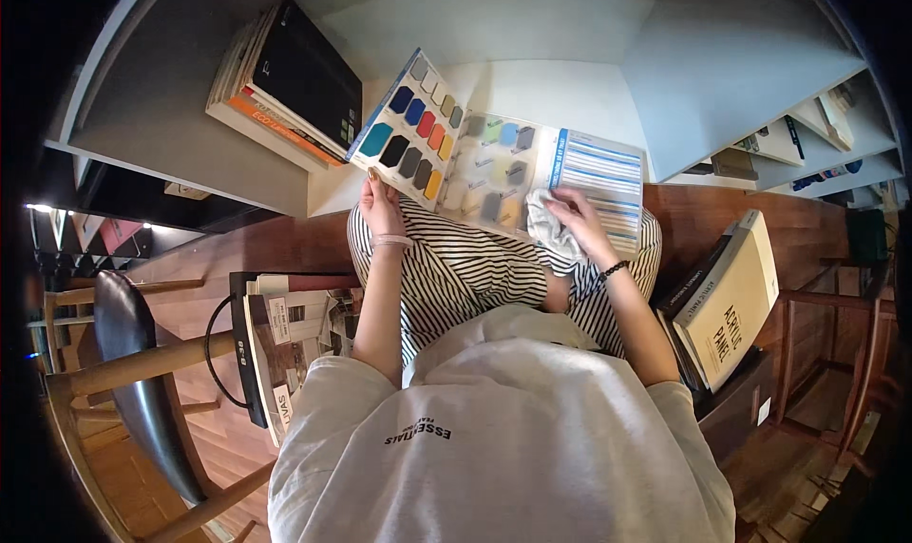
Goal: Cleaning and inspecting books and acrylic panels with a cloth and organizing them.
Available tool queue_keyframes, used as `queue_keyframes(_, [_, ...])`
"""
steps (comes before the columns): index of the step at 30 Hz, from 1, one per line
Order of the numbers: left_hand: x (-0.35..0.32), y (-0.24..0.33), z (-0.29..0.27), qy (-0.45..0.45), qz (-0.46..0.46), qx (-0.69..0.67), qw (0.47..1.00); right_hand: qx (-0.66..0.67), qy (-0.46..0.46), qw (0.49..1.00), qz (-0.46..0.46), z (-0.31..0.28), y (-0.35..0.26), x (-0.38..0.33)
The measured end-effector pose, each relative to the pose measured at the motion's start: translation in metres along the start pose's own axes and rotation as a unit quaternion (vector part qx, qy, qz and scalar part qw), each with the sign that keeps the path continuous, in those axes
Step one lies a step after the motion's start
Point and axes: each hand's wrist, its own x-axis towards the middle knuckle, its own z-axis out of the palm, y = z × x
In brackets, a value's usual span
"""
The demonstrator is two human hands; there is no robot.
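Note:
A fold-out colour sample card (491, 174) lies spread over my lap and the shelf edge. Its left panel, tilted up, carries several coloured chips; the middle one shows paler chips, and the right one has blue and white printed rows. My left hand (382, 208) pinches the lower edge of the left panel between thumb and fingers. A crumpled white cloth (553, 226) rests on the card where the middle and right panels meet. My right hand (581, 218) is closed on this cloth, pressing it against the card; part of the cloth is hidden under the fingers.
Books and binders (302, 82) stand in the shelf compartment at left. On the floor, a sample binder with a handle (285, 343) lies left of me, and thick cream binders (727, 305) stand at right. A wooden chair (142, 381) is behind at left.

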Motion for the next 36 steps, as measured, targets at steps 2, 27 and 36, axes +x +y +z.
queue_keyframes(2, [0.000, 0.000, 0.005, 0.009, -0.004, 0.000, 1.000, -0.112, 0.035, 0.992, -0.049, 0.009, 0.000, 0.001])
queue_keyframes(27, [-0.004, -0.003, 0.007, -0.005, 0.001, -0.007, 1.000, -0.407, -0.239, 0.882, -0.003, 0.020, -0.035, 0.008])
queue_keyframes(36, [-0.026, -0.008, 0.024, -0.107, 0.073, 0.246, 0.961, 0.283, -0.059, 0.941, 0.174, -0.098, -0.016, -0.046])
